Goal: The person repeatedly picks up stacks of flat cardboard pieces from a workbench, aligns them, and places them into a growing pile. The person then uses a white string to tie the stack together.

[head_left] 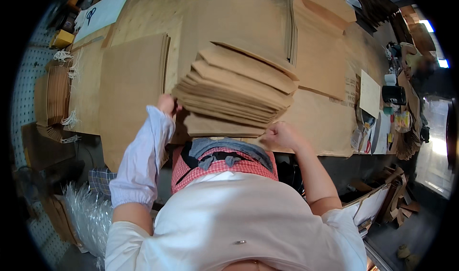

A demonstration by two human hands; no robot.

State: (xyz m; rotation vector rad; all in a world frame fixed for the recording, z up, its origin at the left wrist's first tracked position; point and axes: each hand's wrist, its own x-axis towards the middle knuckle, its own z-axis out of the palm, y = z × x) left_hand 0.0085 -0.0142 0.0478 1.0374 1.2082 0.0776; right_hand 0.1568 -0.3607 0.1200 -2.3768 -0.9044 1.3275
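A thick stack of brown paper bags (234,91) with folded ends stands tilted and fanned at the front of the table, right before my body. My left hand (168,104), its arm in a pale sleeve, is closed at the stack's left edge, with the fingertips partly behind the paper. At the lower right corner my right hand (281,135) is curled in a pinch on the edge of the bags. The stack's edges are slightly blurred. Under it lie more flat brown sheets (215,128).
Left of the stack lies a flat pile of brown paper (129,79); bundles with white cords (58,96) stand beyond it. Larger brown bags (318,46) cover the right side. A black cup (394,95) stands near the right edge. Clear plastic (91,216) hangs at lower left.
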